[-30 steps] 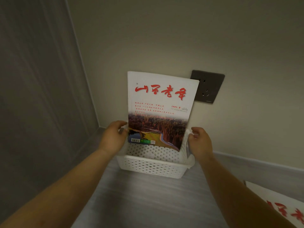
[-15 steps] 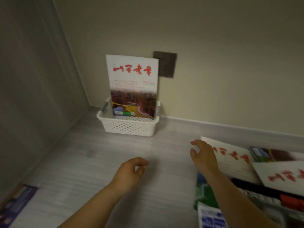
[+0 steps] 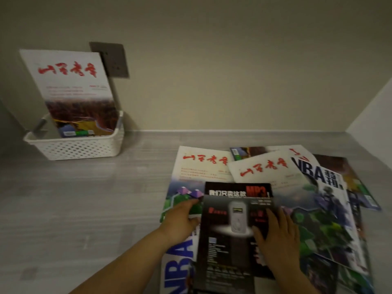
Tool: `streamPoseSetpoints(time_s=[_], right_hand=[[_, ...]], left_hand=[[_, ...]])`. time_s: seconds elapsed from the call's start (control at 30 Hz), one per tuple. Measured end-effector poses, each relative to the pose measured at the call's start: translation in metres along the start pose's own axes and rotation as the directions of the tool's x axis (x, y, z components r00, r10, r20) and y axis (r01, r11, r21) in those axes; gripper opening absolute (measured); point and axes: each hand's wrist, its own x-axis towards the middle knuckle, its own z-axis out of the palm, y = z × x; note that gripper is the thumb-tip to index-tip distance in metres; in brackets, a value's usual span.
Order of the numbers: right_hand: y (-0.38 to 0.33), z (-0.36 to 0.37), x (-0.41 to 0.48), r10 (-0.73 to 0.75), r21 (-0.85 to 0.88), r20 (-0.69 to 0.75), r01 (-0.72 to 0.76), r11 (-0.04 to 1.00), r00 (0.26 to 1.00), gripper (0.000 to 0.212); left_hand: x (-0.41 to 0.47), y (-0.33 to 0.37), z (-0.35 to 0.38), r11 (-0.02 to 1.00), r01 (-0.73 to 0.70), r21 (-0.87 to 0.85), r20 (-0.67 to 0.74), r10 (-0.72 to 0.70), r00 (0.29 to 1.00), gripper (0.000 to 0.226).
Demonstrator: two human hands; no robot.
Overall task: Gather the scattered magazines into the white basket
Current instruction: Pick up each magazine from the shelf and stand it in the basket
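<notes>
A: Black magazine (image 3: 231, 236) on top of the pile, right side of the counter (image 3: 84, 198), well apart from the white basket (image 3: 78, 145). Thin, floppy, glossy.

B: Left hand (image 3: 180, 219) at its left edge, right hand (image 3: 275, 236) flat on the cover, fingers (image 3: 273, 219) spread, gripping nothing yet. Best pinched by both long edges.

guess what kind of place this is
Probably a room at home, seen at floor level in a corner: grey wood-look floor, a plain wall with a low dark socket plate, and magazines spread beside a white basket.
</notes>
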Motion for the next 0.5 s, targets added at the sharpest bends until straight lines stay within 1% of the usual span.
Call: streamPoseSetpoints(time_s=[0.07, 0.17, 0.2, 0.23, 0.27, 0.33, 0.37, 0.4, 0.47, 0.5], right_hand=[[0.007, 0.006, -0.015, -0.014, 0.121, -0.037, 0.018, 0.992, 0.999, 0.064], [0.015, 0.013, -0.029, -0.051, 0.145, 0.033, 0.046, 0.988, 0.998, 0.077], [0.017, 0.013, -0.030, -0.052, 0.164, 0.023, 0.048, 0.985, 0.998, 0.081], [0.017, 0.014, -0.030, -0.048, 0.178, -0.002, 0.048, 0.983, 0.999, 0.084], [0.018, 0.013, -0.029, -0.044, 0.198, -0.020, 0.047, 0.979, 0.999, 0.092], [0.019, 0.014, -0.029, -0.047, 0.231, -0.010, 0.048, 0.972, 0.999, 0.121], [0.020, 0.014, -0.029, -0.050, 0.234, -0.003, 0.050, 0.971, 0.999, 0.127], [0.021, 0.015, -0.029, -0.054, 0.236, 0.010, 0.050, 0.971, 0.998, 0.129], [0.022, 0.013, -0.028, -0.046, 0.226, 0.037, 0.037, 0.973, 0.998, 0.128], [0.021, 0.012, -0.029, -0.038, 0.225, 0.058, 0.024, 0.974, 0.998, 0.124]], left_hand=[[0.010, 0.014, 0.009, 0.997, 0.049, -0.052, 0.030, -0.048, 0.998, 0.047], [0.028, 0.030, 0.021, 0.996, 0.093, 0.008, 0.008, -0.093, 0.996, 0.050], [0.033, 0.035, 0.024, 0.994, 0.111, -0.009, 0.000, -0.111, 0.994, 0.051], [0.038, 0.041, 0.027, 0.989, 0.135, -0.068, -0.011, -0.136, 0.991, 0.051], [0.042, 0.045, 0.029, 0.972, 0.162, -0.171, -0.030, -0.170, 0.985, 0.051], [0.047, 0.053, 0.030, 0.899, 0.201, -0.389, -0.097, -0.257, 0.962, 0.049], [0.048, 0.055, 0.030, 0.868, 0.201, -0.454, -0.122, -0.284, 0.951, 0.047], [0.049, 0.057, 0.029, 0.861, 0.193, -0.471, -0.128, -0.284, 0.950, 0.042], [0.048, 0.062, 0.026, 0.894, 0.176, -0.412, -0.119, -0.244, 0.962, 0.032], [0.048, 0.065, 0.025, 0.910, 0.161, -0.381, -0.129, -0.225, 0.966, 0.030]])
